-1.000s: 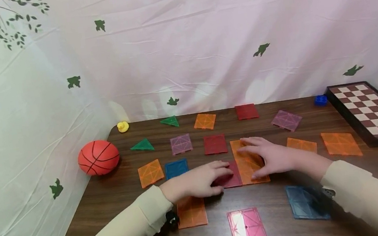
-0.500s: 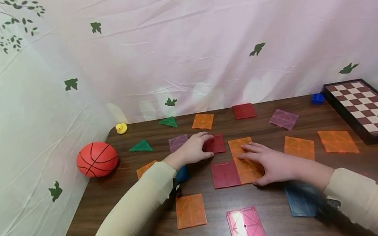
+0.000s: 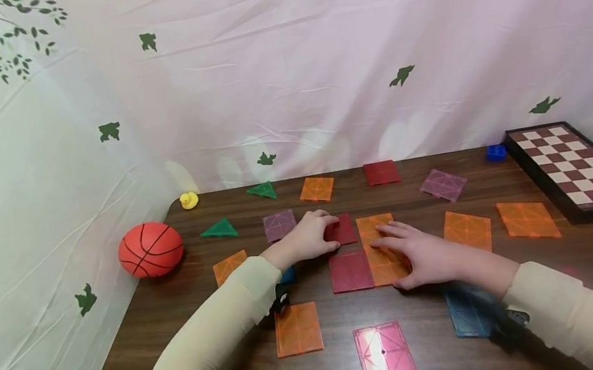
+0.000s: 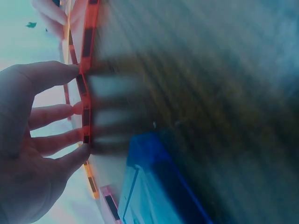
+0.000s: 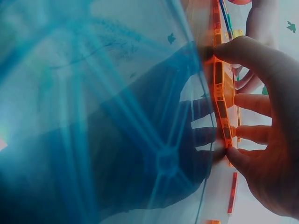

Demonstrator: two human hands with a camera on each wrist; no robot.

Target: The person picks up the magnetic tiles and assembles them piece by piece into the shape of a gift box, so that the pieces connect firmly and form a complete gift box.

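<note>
In the head view my left hand point(image 3: 309, 235) grips a red square magnetic tile point(image 3: 345, 228), thumb at its near edge and fingertips over its top. My right hand point(image 3: 428, 254) lies over an upright orange rectangular magnetic tile point(image 3: 374, 222), fingers spread on its surface and thumb by its near edge. A second red square tile point(image 3: 351, 271) lies flush against the orange tile's left side, just nearer me than the gripped one. In the left wrist view a blue tile point(image 4: 156, 186) stands close to the left hand. A blue tile point(image 5: 117, 102) fills much of the right wrist view.
Loose tiles lie around: orange point(image 3: 297, 329), pink point(image 3: 385, 353), blue point(image 3: 469, 312), purple point(image 3: 280, 225), and green triangles point(image 3: 220, 228). A red ball point(image 3: 150, 250) and yellow duck point(image 3: 189, 201) sit left; a chessboard point(image 3: 578, 164) and blue brick point(image 3: 495, 152) stand right.
My left hand has left the nearer red tile, reached to the farther one and shifted it slightly right and toward me. The right hand has stayed on the orange tile.
</note>
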